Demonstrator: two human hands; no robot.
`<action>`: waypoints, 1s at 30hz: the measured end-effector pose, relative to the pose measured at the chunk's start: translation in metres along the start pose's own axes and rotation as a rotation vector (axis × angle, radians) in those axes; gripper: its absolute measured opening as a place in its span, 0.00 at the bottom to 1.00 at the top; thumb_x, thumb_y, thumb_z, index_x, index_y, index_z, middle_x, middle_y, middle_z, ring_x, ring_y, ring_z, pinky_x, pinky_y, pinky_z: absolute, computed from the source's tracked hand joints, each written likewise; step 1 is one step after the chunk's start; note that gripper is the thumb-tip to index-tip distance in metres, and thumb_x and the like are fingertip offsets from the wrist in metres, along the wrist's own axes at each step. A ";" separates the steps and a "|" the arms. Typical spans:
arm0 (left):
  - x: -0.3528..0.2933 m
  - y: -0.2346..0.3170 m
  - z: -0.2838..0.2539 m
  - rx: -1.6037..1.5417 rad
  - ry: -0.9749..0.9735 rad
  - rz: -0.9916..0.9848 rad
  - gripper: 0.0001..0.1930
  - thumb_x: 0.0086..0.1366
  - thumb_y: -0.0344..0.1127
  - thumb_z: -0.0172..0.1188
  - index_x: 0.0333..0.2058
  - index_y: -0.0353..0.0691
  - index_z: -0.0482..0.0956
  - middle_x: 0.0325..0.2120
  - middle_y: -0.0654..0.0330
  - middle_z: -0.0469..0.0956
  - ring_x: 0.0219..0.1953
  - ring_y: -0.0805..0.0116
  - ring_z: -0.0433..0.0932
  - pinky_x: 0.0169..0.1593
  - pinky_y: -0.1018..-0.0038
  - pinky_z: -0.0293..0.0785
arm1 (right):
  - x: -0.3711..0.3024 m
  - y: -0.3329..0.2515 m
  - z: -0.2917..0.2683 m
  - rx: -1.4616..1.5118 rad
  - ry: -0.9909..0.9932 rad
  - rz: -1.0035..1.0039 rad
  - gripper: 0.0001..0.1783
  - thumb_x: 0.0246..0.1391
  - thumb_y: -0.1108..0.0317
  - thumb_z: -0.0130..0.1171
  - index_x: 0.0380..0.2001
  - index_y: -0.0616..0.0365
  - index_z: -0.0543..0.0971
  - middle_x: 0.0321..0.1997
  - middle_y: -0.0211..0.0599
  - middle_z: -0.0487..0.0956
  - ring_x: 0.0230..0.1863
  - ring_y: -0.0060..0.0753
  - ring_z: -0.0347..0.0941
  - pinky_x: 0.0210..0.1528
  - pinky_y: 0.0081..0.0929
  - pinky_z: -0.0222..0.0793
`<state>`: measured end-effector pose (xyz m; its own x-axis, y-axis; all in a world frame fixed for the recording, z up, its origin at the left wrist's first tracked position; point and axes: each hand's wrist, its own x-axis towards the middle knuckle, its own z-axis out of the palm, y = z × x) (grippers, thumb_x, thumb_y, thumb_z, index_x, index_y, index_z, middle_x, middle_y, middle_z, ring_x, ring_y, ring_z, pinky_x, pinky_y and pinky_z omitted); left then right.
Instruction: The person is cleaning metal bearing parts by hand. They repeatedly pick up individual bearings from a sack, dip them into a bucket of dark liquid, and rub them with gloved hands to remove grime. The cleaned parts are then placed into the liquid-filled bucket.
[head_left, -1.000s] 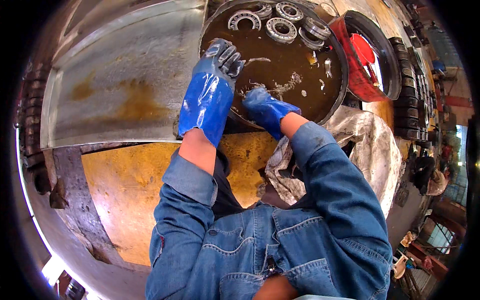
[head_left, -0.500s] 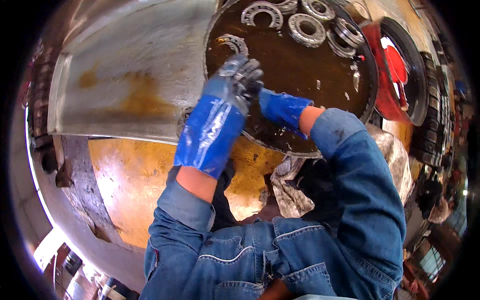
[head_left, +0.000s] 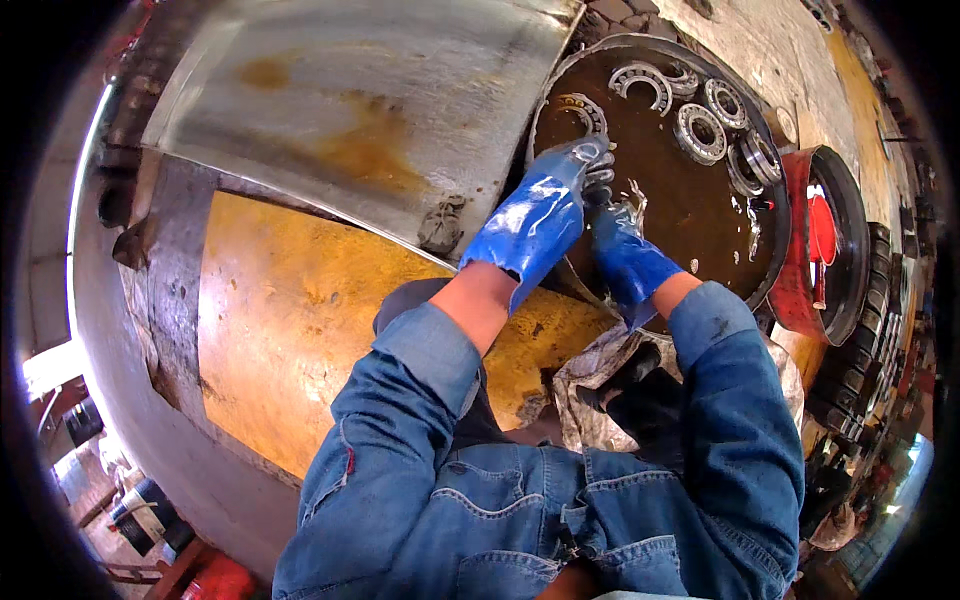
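Note:
Both my hands wear blue gloves with dark grey, wet fingers and meet over the near left side of a round tub (head_left: 783, 240) of brown liquid. My left hand (head_left: 572, 182) has its fingers curled, close above the right. Lower and to its right, my right hand (head_left: 625, 245) is also closed, its fingertips partly hidden. Whatever lies between them, if anything, does not show. Just beyond the left hand, a bearing ring (head_left: 598, 112) sits partly in the liquid. Several metal bearings lie toward the far right, among them a round bearing (head_left: 686, 140).
A metal tray (head_left: 300, 130) with brown stains lies left of the tub, a dark crumpled rag (head_left: 441, 224) on its near corner. Nearer is a yellow, worn board (head_left: 290, 340). Right of the tub stands a red and black round container (head_left: 800, 290) holding a red-headed tool (head_left: 822, 228).
The view has swung, so the tub and tray appear farther right. My hands remain together over the tub, the right glove's fingers now more visible beside the left.

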<state>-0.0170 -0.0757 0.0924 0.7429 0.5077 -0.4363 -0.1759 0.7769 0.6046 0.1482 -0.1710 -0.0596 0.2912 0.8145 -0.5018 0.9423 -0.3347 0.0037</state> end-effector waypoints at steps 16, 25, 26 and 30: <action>-0.022 0.009 0.004 0.149 0.155 0.012 0.18 0.72 0.41 0.54 0.56 0.40 0.74 0.50 0.53 0.80 0.43 0.62 0.81 0.42 0.66 0.80 | -0.112 0.020 -0.120 -0.058 -0.030 -0.065 0.22 0.51 0.65 0.62 0.51 0.53 0.79 0.50 0.47 0.82 0.52 0.51 0.79 0.53 0.44 0.76; -0.003 0.007 0.022 0.101 0.116 -0.022 0.17 0.72 0.41 0.54 0.55 0.41 0.75 0.49 0.53 0.81 0.42 0.62 0.82 0.41 0.66 0.80 | -0.101 0.018 -0.057 -0.485 0.245 -0.537 0.19 0.52 0.68 0.58 0.50 0.55 0.79 0.52 0.42 0.80 0.53 0.46 0.77 0.52 0.44 0.75; 0.003 0.008 0.020 0.082 0.111 -0.029 0.17 0.72 0.41 0.54 0.55 0.41 0.75 0.49 0.53 0.81 0.42 0.62 0.82 0.41 0.66 0.80 | -0.097 0.017 -0.055 -0.447 0.200 -0.514 0.19 0.52 0.68 0.58 0.49 0.55 0.79 0.52 0.42 0.80 0.53 0.46 0.77 0.52 0.44 0.75; 0.032 0.015 0.022 0.008 0.083 -0.045 0.17 0.72 0.41 0.54 0.54 0.41 0.75 0.49 0.53 0.81 0.42 0.62 0.82 0.41 0.66 0.80 | -0.082 0.014 -0.048 -0.264 0.068 -0.410 0.18 0.52 0.68 0.58 0.48 0.55 0.80 0.51 0.43 0.80 0.52 0.47 0.78 0.52 0.45 0.75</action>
<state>0.0178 -0.0559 0.1023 0.6939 0.5015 -0.5167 -0.1380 0.7969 0.5881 0.1455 -0.2200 0.0227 -0.1101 0.8861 -0.4502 0.9887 0.1441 0.0417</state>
